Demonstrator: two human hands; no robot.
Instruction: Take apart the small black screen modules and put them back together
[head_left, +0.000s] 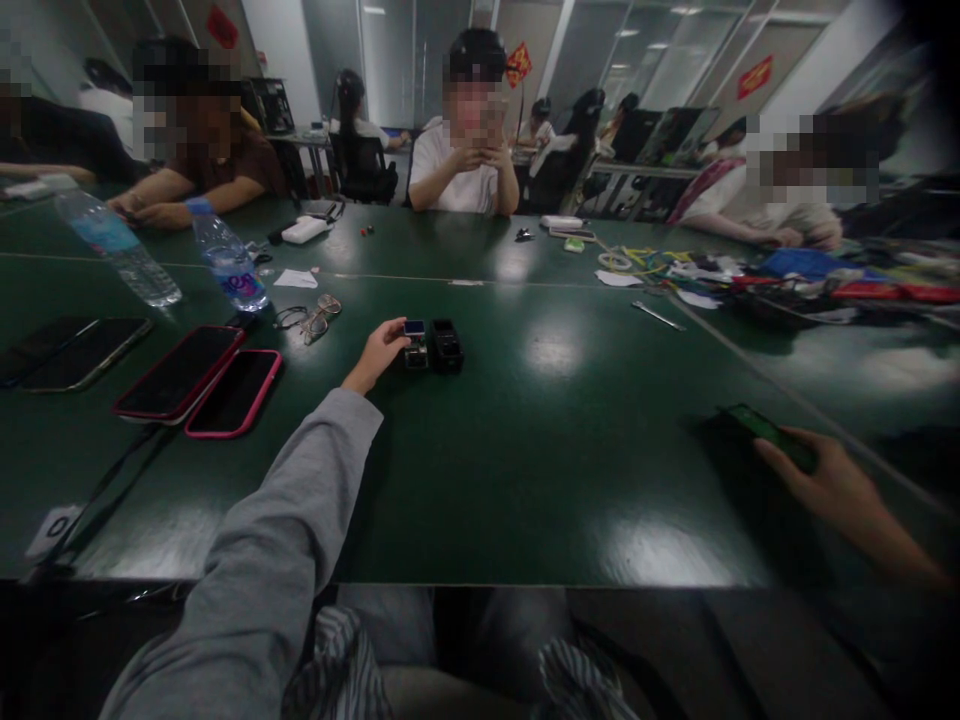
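My left hand (379, 352) reaches forward across the dark green table. Its fingers are closed on the left edge of a small electronic device (415, 352) with a little screen at its top and bare parts below. Right beside that device stands a black plastic case (448, 347). Far to the right, my right hand (829, 485) grips a thin, dark green circuit board (766, 430) by its near end. The board is tilted and appears slightly above the table; shadow hides its details.
Phones (234, 393), eyeglasses (322, 318) and two water bottles (229, 262) are on the left. A metal tweezer-like tool (658, 316) and a heap of cables (810, 275) lie at the right. People sit across the green table (555, 470).
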